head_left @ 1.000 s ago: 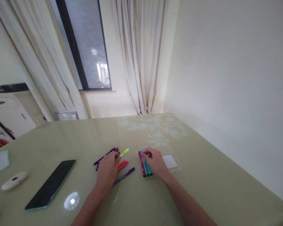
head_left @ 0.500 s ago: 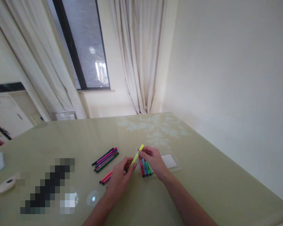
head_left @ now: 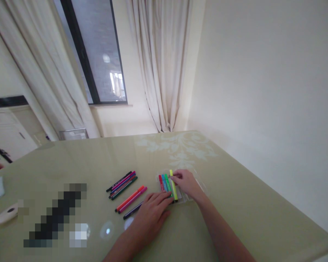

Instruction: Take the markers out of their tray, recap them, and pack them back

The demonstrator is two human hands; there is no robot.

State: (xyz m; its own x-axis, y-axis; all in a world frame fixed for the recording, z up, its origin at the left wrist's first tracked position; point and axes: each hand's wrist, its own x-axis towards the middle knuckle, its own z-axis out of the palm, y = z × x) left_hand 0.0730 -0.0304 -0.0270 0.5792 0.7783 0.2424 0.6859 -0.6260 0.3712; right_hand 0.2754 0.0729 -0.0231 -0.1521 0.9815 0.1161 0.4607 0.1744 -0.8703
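Observation:
A yellow marker (head_left: 174,186) is pinched near its upper end by my right hand (head_left: 186,183), at the clear plastic case (head_left: 182,199). Beside it in the case lie a red marker (head_left: 161,183), a blue marker (head_left: 164,182) and a green marker (head_left: 168,183). My left hand (head_left: 155,209) rests palm down with fingers stretched over the near end of these markers. Under its left side, a dark marker (head_left: 133,210) is partly covered. An orange marker (head_left: 129,198) and a pink marker (head_left: 133,199) lie side by side just left of it.
Several dark and coloured markers (head_left: 123,185) form a group further back on the table (head_left: 235,218). A white oval object (head_left: 6,214) and a pixelated dark shape (head_left: 56,214) are at the left. The wall (head_left: 276,109) borders the table's right edge.
The yellow marker has moved right and down to the case, beside the green marker. My left hand has let go of it and moved right and down, uncovering the dark marker.

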